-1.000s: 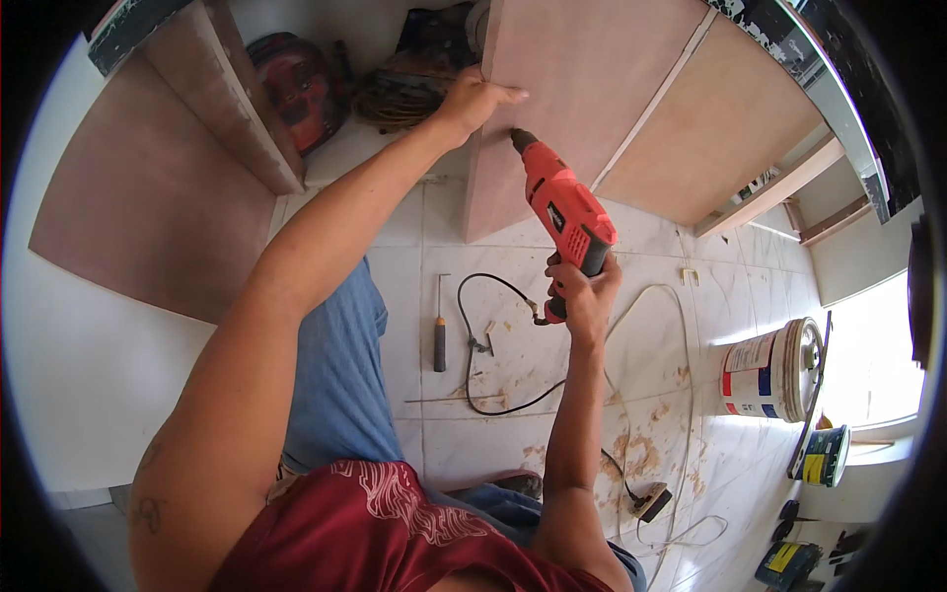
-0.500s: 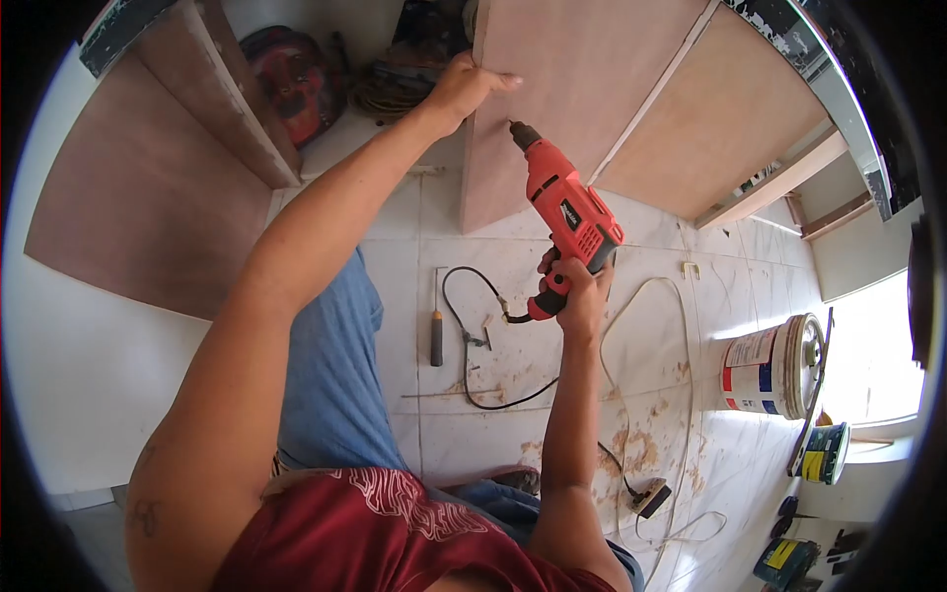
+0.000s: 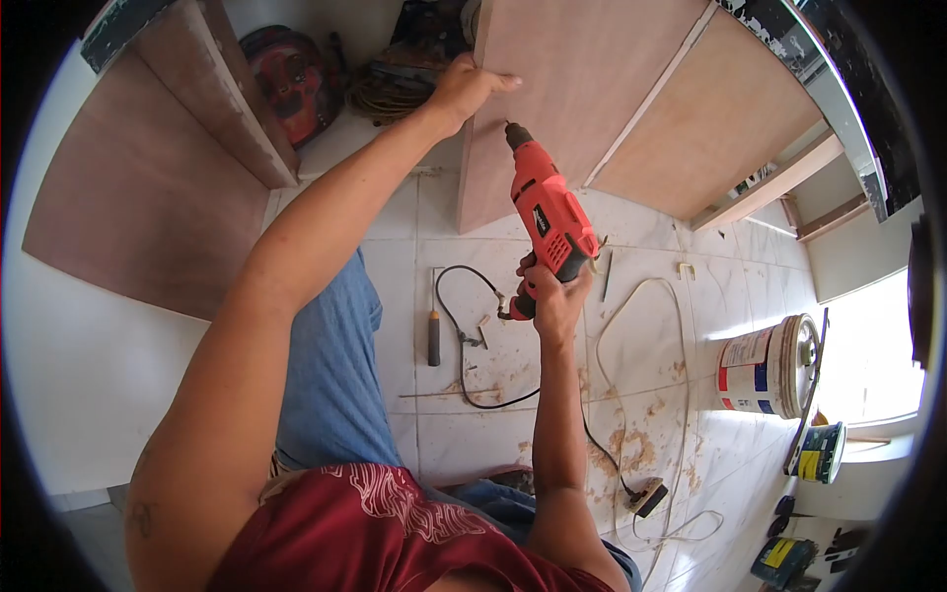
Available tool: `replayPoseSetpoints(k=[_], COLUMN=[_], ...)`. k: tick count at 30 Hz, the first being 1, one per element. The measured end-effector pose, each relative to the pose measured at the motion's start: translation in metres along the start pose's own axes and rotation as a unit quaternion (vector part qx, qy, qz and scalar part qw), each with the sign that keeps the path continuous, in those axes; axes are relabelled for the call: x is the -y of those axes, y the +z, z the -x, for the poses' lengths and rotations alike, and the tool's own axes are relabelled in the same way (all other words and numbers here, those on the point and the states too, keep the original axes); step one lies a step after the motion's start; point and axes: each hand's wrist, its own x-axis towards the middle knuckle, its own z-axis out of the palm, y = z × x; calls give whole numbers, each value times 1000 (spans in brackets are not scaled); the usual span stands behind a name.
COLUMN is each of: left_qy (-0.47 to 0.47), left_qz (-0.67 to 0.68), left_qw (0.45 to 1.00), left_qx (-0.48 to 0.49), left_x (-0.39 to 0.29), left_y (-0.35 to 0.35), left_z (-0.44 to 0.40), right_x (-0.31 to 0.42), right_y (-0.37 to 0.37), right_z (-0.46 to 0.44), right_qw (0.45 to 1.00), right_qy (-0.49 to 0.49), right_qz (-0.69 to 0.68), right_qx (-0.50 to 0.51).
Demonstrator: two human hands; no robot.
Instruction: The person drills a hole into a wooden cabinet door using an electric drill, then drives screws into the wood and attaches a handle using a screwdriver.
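Observation:
My right hand (image 3: pixel 555 296) is wrapped round the handle of a red power drill (image 3: pixel 548 212). The drill points up and slightly left, its thin bit at the face of a wooden panel (image 3: pixel 572 89); whether the tip touches the wood I cannot tell. My left hand (image 3: pixel 469 91) grips the left edge of that panel, thumb lying on the face and fingers hidden behind. A black cord (image 3: pixel 464 370) runs from the drill's handle over the tiled floor (image 3: pixel 473 434). Beside the cord lies a screwdriver with a dark handle (image 3: pixel 434 340).
A white bucket (image 3: pixel 760 367) and a dark tub (image 3: pixel 821 454) stand at the right. A power strip (image 3: pixel 647 497) with a pale cable lies on the dusty floor. A red and black bag (image 3: pixel 291 84) sits in a cabinet bay at upper left, by another wood panel (image 3: pixel 128 187).
My right hand has shifted the drill to the left, and it now points more steeply up. My left hand moved slightly up and left at first, then stayed on the panel's edge.

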Motion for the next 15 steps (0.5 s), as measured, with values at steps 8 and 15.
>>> replayPoseSetpoints(k=[8, 15], left_qy=[-16, 7], left_qz=[20, 28], left_qw=[999, 999], left_qx=[37, 46], left_x=[1, 11], left_y=[-4, -6], left_z=[1, 4], right_x=[22, 37], right_y=[6, -5], right_z=[4, -3], right_qw=[997, 998], right_qy=[-4, -7], right_qz=[68, 60], right_qx=[-25, -17])
